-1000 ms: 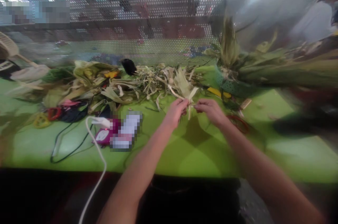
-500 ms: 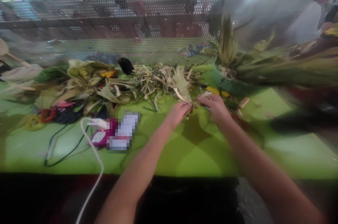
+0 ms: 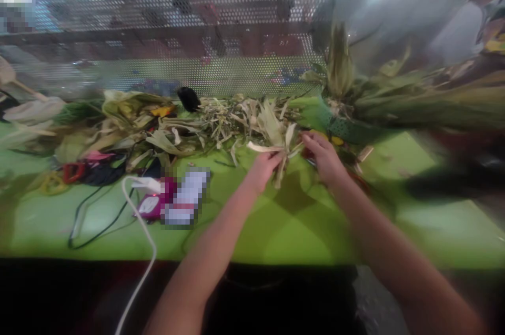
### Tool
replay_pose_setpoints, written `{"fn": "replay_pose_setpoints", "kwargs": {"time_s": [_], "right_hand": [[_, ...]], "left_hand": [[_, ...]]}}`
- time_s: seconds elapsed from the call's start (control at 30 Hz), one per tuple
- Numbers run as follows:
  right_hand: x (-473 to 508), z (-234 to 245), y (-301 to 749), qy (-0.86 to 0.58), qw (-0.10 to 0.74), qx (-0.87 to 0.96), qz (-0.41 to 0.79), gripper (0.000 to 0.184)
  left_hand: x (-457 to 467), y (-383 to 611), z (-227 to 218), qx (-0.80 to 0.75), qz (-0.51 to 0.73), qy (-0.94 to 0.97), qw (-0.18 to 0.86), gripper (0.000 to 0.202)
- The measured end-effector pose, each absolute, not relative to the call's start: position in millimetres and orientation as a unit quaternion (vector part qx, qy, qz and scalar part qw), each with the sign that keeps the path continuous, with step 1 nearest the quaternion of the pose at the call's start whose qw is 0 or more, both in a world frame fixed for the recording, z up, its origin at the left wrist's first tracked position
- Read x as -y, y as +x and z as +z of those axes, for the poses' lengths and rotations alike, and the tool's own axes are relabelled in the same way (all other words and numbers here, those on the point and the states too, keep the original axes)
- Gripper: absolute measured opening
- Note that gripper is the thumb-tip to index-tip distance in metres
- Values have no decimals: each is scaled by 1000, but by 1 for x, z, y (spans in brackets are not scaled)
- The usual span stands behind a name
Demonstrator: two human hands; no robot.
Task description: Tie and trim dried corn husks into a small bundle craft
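Pale dried corn husks (image 3: pixel 272 127), spread like a flower, stand above the green table in the middle of the view. My left hand (image 3: pixel 266 169) is closed round their gathered base, with a short stem of husk hanging below the fingers. To the right, my right hand (image 3: pixel 321 153) is closed in a pinch at the far end of a thin husk strip (image 3: pixel 295 151) that runs out from the bundle. Blur hides the exact contact at these fingertips. Loose dried husks (image 3: pixel 221 119) lie in a heap just behind the bundle.
A green basket (image 3: pixel 335 122) with long husks stands back right. Scissors with red handles (image 3: pixel 73 172), a magenta device (image 3: pixel 152 206) with a white cable (image 3: pixel 148 248), and a blurred-out flat item (image 3: pixel 187 198) lie left. A perforated metal screen (image 3: pixel 158 51) rises behind the table (image 3: pixel 276 235).
My right hand has moved slightly right, away from the bundle, drawing a strip outward. The husks have fanned wider and their lower stem now shows below my left hand.
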State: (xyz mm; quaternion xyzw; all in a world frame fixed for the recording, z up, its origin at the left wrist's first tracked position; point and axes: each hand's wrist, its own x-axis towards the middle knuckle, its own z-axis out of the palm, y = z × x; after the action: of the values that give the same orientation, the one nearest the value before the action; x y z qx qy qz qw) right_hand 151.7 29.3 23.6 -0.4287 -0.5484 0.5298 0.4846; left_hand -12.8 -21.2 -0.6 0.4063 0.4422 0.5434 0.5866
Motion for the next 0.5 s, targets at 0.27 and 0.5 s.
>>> {"fn": "replay_pose_setpoints", "kwargs": {"time_s": [0.27,0.5], "right_hand": [[-6,22,133,-390,385,607,576,37],[-3,16,128,-430,387,614,536,38]], "left_hand": [[16,-15,-3,-439,633,370,520,31],[19,-11,-3,-461,624,388,498,24]]}}
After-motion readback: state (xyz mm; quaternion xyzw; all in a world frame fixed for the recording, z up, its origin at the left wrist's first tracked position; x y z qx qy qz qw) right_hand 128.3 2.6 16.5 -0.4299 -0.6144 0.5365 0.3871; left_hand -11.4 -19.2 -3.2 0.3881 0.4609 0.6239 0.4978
